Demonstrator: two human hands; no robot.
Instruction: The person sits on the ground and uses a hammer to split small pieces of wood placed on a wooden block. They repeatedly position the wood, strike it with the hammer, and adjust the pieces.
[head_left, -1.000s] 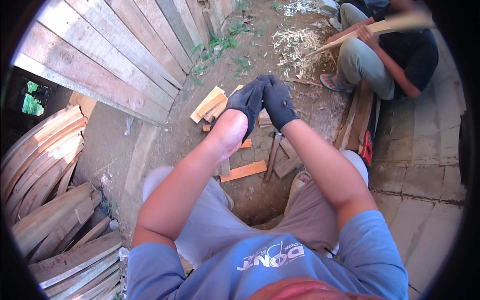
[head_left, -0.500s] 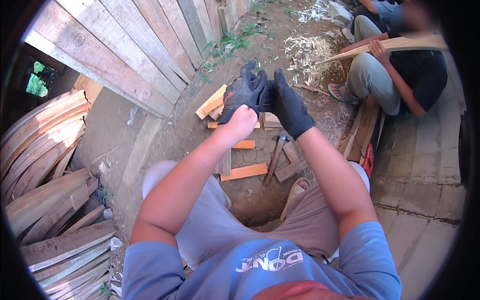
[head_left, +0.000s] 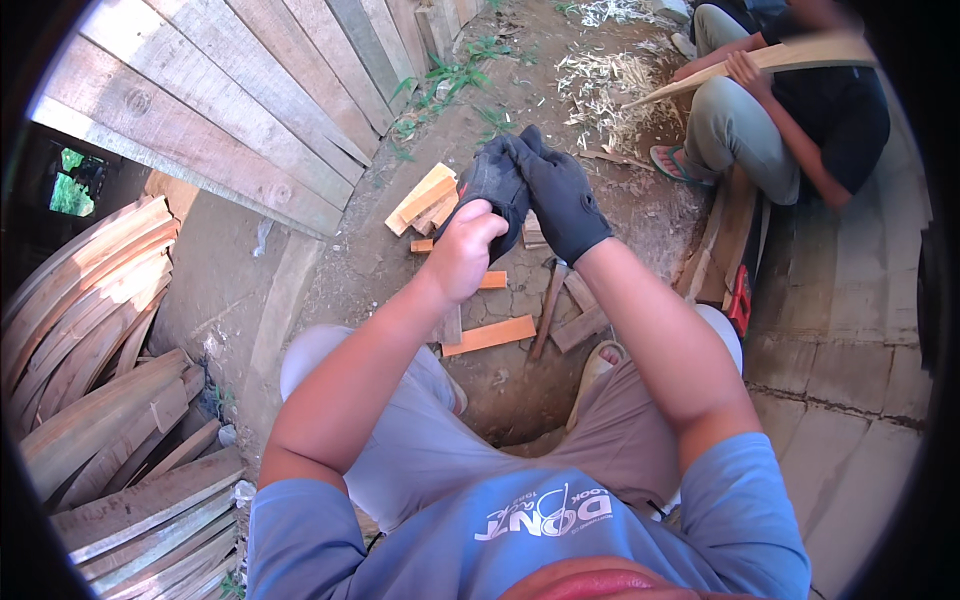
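Note:
My left hand [head_left: 462, 248] is bare at the wrist and thumb, and a black work glove [head_left: 494, 182] covers its front part. The fingers are hidden by the glove, so their pose cannot be made out. My right hand [head_left: 568, 205] wears a matching black glove. Its fingers are closed on the finger end of the left glove. Both hands are held together over the ground in front of me. Below them lie a hammer [head_left: 548, 308], an orange-toned wood block [head_left: 489, 335] and a greyish wood block [head_left: 580, 328].
A stack of light wood pieces [head_left: 422, 200] lies beyond my left hand. Curved planks [head_left: 85, 290] are piled at the left, below a board wall [head_left: 230, 110]. At the right, a person [head_left: 790, 130] sits holding a long pale plank [head_left: 760, 64]; a red-handled tool [head_left: 740, 300] is nearer.
My right hand has turned inward and its fingers have closed over the left glove's fingers. More of my left thumb shows outside the glove.

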